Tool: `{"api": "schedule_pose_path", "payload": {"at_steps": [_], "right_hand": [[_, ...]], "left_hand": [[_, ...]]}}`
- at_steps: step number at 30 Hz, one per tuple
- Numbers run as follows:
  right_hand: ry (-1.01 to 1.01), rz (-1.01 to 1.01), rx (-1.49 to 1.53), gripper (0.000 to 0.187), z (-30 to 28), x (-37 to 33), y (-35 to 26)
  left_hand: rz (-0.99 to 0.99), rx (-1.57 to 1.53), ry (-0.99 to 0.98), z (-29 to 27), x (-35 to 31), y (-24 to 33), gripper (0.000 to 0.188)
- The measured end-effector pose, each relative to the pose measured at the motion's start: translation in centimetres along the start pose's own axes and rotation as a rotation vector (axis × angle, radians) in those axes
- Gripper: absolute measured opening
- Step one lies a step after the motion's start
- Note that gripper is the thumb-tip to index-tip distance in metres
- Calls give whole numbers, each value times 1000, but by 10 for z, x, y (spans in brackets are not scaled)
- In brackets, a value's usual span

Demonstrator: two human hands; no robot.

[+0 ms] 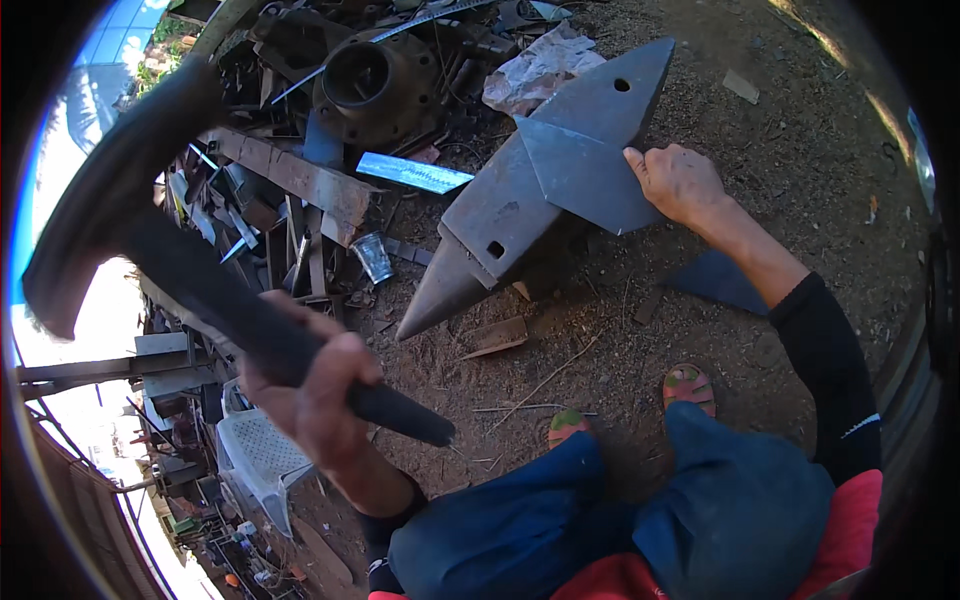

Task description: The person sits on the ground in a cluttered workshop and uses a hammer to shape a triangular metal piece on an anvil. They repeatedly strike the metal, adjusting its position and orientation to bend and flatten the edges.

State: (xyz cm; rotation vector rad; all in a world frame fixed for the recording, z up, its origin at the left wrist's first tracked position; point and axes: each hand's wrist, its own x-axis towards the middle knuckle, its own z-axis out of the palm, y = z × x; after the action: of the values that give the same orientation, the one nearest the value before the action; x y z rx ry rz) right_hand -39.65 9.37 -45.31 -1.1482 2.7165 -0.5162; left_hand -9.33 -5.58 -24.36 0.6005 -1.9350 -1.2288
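My left hand (325, 405) is raised at the left, its fingers wrapped round the dark handle of a hammer (240, 300). The hammer's large, slightly curved head is up at the far left, away from the anvil, and looks a little blurred. An anvil (490, 215) with a pointed horn lies across the middle, its horn toward me and to the left. Across its face lies a flat grey metal sheet (585, 175) with angled corners. My right hand (680, 183) grips the sheet's right edge, thumb on top; the fingers underneath are hidden.
Scrap metal (290, 230) is heaped on the left, with a round flanged hub (375, 85) at the back. A shiny metal strip (415, 172) and a metal cup (373, 258) lie beside the anvil. A white plastic chair (262, 450) stands at the lower left. Another dark sheet (718, 280) lies on the dirt.
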Motion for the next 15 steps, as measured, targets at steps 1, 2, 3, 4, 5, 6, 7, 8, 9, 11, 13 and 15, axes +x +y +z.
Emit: {"api": "schedule_pose_path", "payload": {"at_steps": [1,2,3,4,5,6,7,8,9,11,13,15], "right_hand": [[1,7,-9,65,-1,-5,-1],[-5,23,-22,66,-1,-9,3],[-11,13,-15,67,0,-8,2],[-19,11,-18,68,0,-8,1],[-23,10,-16,70,0,-7,-1],[-48,7,-8,70,1,-5,-3],[-71,2,1,70,3,-2,-5],[-84,-12,14,70,2,4,-12],[-103,19,-27,70,4,1,0],[-103,17,-26,70,-4,2,4],[41,-31,-7,69,7,1,-1],[90,-9,-16,68,7,4,11]], "left_hand": [[184,-54,-12,-7,11,17,35],[248,-83,-4,-14,23,32,28],[314,-88,9,-23,32,49,21],[381,-143,6,-29,44,55,15],[454,-194,2,-34,55,57,10],[442,-194,71,-34,59,58,7],[419,-179,75,-27,53,43,9],[408,-159,85,-7,41,26,14],[292,-113,171,38,26,-11,20],[89,418,-238,40,-7,-95,19],[-598,488,-542,53,-22,-123,29],[-411,377,-350,54,-16,-81,32]]}}
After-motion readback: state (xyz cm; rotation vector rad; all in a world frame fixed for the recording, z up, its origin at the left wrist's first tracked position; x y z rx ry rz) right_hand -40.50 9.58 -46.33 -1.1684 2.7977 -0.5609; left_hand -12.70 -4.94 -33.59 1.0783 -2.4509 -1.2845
